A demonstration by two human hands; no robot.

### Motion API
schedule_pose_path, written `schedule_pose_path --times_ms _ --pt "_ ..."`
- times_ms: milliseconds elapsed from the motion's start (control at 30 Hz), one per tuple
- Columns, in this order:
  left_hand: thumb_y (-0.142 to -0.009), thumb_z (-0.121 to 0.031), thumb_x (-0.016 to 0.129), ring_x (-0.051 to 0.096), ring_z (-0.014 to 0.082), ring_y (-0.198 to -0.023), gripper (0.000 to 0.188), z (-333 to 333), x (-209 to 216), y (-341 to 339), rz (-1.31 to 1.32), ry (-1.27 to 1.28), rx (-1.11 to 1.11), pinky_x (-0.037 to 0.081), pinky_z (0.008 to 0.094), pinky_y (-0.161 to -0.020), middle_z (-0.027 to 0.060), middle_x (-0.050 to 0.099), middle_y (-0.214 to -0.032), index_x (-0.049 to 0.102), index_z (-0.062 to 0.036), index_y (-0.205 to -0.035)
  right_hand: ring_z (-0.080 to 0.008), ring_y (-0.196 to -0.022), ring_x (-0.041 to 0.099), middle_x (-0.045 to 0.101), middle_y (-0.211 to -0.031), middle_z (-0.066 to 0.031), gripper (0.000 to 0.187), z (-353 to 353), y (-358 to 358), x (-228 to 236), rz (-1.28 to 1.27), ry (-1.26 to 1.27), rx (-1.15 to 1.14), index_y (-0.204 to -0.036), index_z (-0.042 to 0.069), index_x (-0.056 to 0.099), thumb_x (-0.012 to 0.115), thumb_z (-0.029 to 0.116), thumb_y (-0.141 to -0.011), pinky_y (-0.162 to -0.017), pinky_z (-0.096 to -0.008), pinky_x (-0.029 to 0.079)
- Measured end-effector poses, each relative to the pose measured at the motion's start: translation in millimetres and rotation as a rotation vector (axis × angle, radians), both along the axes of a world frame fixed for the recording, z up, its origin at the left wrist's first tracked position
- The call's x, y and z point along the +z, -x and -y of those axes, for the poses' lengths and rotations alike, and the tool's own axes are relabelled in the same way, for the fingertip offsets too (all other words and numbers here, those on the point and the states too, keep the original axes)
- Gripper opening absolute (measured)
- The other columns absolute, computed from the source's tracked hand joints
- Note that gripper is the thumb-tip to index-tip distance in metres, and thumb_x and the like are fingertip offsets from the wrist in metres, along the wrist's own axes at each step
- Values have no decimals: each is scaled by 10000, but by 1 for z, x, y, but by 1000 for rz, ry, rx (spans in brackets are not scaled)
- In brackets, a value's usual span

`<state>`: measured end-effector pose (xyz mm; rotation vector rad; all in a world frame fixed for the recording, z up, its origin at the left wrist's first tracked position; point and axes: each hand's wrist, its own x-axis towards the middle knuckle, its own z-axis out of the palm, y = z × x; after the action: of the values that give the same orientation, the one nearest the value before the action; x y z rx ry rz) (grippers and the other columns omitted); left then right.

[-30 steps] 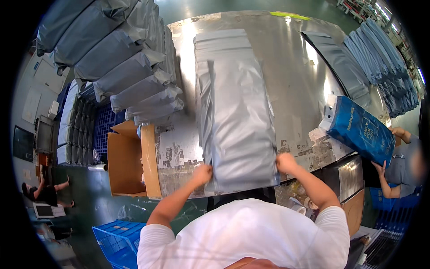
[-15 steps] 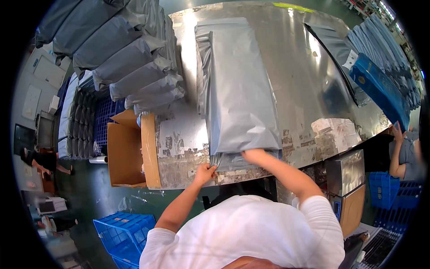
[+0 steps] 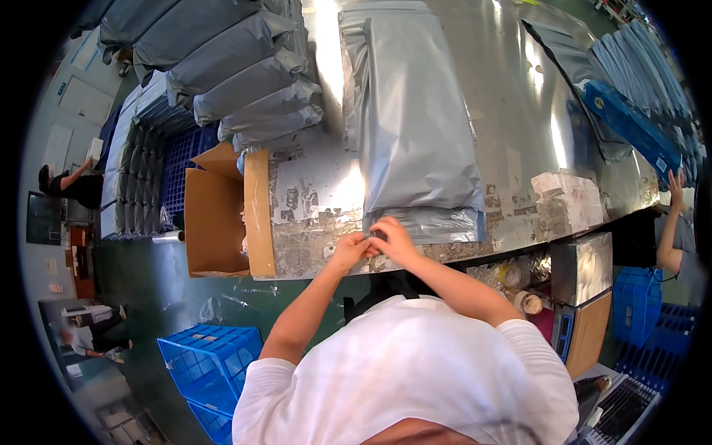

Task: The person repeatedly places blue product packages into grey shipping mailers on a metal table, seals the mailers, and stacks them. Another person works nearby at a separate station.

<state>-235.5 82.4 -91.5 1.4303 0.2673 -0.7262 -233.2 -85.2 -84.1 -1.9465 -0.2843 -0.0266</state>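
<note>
A stack of long grey plastic mailing bags (image 3: 423, 119) lies lengthwise on the metal table in front of me. At its near left corner my two hands come together, fingertips almost touching. My left hand (image 3: 351, 251) is closed in a pinch, close to the table's front edge. Just right of it, my right hand (image 3: 394, 240) has its fingers bent and pressed together, beside the bags' near edge. Whatever lies between the fingers is too small or hidden to make out. The flap end (image 3: 437, 224) of the lower bags sticks out past the top one.
An open cardboard box (image 3: 215, 222) stands left of the bags, below piled filled grey bags (image 3: 245, 81). Blue crates (image 3: 208, 363) sit on the floor at lower left. At right, another person's hand (image 3: 675, 189) is by a blue package (image 3: 630, 126). A metal-topped box (image 3: 582, 267) stands nearby.
My right hand has left the middle of the bags' near edge and moved left to meet my left hand. The view has shifted, and the other person's blue package has changed its tilt.
</note>
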Motion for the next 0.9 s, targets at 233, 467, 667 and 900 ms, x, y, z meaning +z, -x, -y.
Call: schedule_pose_path --times_ms 233,467,667,900 --pt "-853 1 425 617 138 -661 179 -16 -40 21 51 11 -105 497 240 -592 91 631 -765 578 60 -925 -88 -648 547 598 -753 -41 93 64 21 -15 -438 -608 -197 -874 24 530 493 108 -888 -593 -216 434" --pt "-887 -104 482 616 140 -632 178 -8 -19 0 38 -121 -61 495 230 -558 91 620 -737 570 50 -873 -120 -695 532 559 -869 -57 138 46 33 0 -247 -117 -145 -926 -2 595 596 74 -811 -642 -230 442" --pt "-893 -62 450 620 153 -649 183 -3 -17 -4 121 5 -109 497 232 -570 120 634 -783 576 51 -823 -107 -676 519 551 -813 -40 107 -19 4 -16 -175 -206 -149 -886 8 587 582 93 -822 -611 -227 432" --pt "-885 -62 467 630 160 -654 166 -22 -11 -1 -83 -24 -71 501 235 -570 133 645 -806 578 55 -845 -289 -669 558 570 -728 -141 127 165 120 -19 -217 297 -284 -873 21 541 505 142 -861 -617 -344 442"
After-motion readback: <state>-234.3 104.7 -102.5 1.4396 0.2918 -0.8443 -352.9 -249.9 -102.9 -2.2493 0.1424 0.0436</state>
